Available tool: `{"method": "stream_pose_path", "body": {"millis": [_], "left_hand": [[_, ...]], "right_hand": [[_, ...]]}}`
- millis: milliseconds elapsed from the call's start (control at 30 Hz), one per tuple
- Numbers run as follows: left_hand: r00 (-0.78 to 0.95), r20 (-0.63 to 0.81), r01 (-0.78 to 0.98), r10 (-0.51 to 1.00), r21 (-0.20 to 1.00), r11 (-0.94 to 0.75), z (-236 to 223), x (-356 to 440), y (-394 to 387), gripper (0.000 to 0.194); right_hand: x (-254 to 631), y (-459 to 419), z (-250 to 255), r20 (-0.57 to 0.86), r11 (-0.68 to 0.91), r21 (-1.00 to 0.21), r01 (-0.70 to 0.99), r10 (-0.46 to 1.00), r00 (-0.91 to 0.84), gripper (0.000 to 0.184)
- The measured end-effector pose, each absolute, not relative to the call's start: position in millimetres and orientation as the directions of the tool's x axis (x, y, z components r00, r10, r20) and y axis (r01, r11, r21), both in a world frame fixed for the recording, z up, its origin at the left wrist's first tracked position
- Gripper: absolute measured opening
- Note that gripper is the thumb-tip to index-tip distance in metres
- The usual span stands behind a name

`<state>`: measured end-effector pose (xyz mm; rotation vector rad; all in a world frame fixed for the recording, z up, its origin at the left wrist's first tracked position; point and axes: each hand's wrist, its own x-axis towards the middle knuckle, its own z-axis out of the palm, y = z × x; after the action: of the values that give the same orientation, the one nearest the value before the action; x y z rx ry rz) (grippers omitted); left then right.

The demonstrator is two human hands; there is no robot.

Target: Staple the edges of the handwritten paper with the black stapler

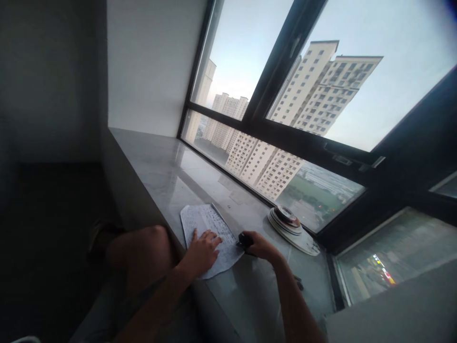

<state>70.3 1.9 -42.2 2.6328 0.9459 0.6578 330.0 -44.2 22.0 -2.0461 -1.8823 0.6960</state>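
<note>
On the grey window sill lies a sheet of paper (pixel 205 219) covered in dark writing or print, with one corner cut or folded at the upper left. My left hand (pixel 203 251) rests flat on it, fingers spread. At the sheet's right edge my right hand (pixel 263 247) is closed around a small black object (pixel 245 239) with a rounded end, which touches or nearly touches the paper. Its exact kind is too dark to make out, and my fingers cover part of it.
A stack of round, plate-like discs (pixel 285 221) of several sizes stands right of my right hand, by the window frame (pixel 303 143). A small dark item (pixel 299 284) lies partly behind my right forearm. The sill's front edge (pixel 153 195) drops off near my bent knee (pixel 143 247).
</note>
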Motion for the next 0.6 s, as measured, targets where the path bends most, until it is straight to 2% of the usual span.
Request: {"method": "stream_pose_path", "body": {"millis": [133, 200, 267, 433, 600], "left_hand": [[0.762, 0.287, 0.473, 0.581, 0.365, -0.802, -45, 72, 1, 0.059], [0.814, 0.238, 0.432, 0.53, 0.362, -0.826, -46, 73, 2, 0.064], [0.838, 0.205, 0.422, 0.506, 0.344, -0.839, -47, 75, 2, 0.065], [0.869, 0.157, 0.426, 0.469, 0.244, -0.871, -47, 78, -3, 0.067], [0.888, 0.099, 0.416, 0.449, 0.244, -0.876, -50, 79, -4, 0.072]], "right_hand": [[343, -40, 32, -0.326, -0.104, -0.514, 0.851, 0.942, -0.082, 0.053], [344, -32, 31, -0.345, -0.118, -0.481, 0.869, 0.936, -0.064, 0.069], [340, -21, 25, -0.333, -0.12, -0.421, 0.899, 0.942, -0.03, 0.073], [322, -1, 10, -0.268, -0.051, -0.223, 0.973, 0.963, -0.011, 0.043], [302, -3, 11, -0.198, -0.013, 0.001, 1.0, 0.98, 0.013, 0.033]]}}
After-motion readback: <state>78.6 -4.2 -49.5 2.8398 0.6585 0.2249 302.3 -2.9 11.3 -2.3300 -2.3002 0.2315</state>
